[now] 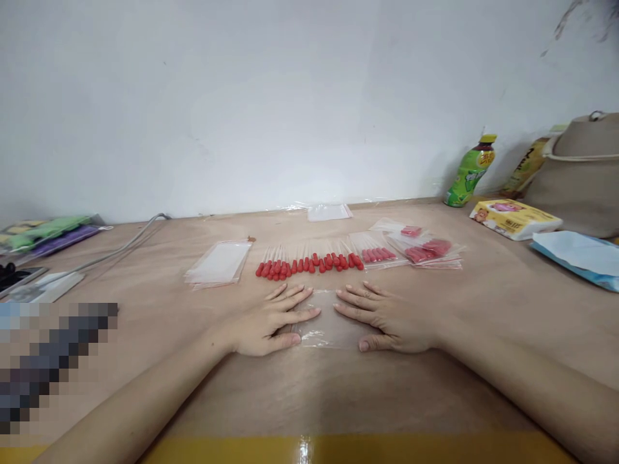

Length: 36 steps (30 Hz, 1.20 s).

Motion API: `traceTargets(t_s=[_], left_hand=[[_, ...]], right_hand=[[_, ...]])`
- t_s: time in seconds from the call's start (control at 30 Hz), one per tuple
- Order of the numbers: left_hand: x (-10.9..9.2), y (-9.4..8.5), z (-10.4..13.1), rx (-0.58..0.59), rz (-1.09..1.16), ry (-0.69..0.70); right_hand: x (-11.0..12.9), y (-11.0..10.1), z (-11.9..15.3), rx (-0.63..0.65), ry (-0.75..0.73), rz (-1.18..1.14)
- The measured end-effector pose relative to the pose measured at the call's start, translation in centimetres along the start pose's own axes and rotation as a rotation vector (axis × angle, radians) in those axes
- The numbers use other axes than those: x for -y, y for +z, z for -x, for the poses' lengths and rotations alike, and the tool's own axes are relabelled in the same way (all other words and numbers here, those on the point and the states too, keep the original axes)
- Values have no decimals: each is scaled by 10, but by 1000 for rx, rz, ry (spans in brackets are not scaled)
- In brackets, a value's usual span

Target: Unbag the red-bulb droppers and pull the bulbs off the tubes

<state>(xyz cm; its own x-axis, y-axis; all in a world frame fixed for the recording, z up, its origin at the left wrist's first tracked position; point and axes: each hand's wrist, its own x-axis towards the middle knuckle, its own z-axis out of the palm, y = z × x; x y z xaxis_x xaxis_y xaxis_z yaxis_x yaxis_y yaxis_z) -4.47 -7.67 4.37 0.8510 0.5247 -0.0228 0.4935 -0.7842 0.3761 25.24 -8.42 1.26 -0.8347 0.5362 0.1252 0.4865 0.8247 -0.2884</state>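
Note:
Flat on the table, my left hand (275, 320) rests with fingers spread at the left edge of a clear plastic bag (330, 322). My right hand (384, 317) lies the same way, fingers apart, on the bag's right side. Just beyond them is a row of several red-tipped sticks (309, 263), their thin pale ends pointing away. To the left of the row lies a stack of clear bags (220, 262). Bags holding red-tipped pieces (378, 254) overlap at its right, with more filled bags (428, 250) beside them.
Another flat bag (330, 212) lies by the wall. At right are a green bottle (470, 174), a yellow tissue pack (515, 219), a blue packet (580, 258) and a beige bag (580, 180). A grey cable (120, 248) and colourful packets (53, 233) are at left.

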Motion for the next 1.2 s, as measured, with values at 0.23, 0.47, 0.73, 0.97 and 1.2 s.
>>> traceTargets(t_s=[0.23, 0.47, 0.73, 0.97, 1.2], left_hand=[[-6, 12, -9, -278, 218, -240], [7, 17, -18, -365, 322, -384], [6, 9, -16, -303, 512, -385], [36, -33, -1, -805, 567, -506], [103, -62, 56, -994, 37, -969]], right_hand=[[0, -5, 0, -40, -43, 2], [-31, -9, 4, -552, 303, 310], [-68, -29, 12, -267, 381, 544], [-80, -41, 2, -18, 418, 565], [-87, -32, 7, -167, 505, 517]])
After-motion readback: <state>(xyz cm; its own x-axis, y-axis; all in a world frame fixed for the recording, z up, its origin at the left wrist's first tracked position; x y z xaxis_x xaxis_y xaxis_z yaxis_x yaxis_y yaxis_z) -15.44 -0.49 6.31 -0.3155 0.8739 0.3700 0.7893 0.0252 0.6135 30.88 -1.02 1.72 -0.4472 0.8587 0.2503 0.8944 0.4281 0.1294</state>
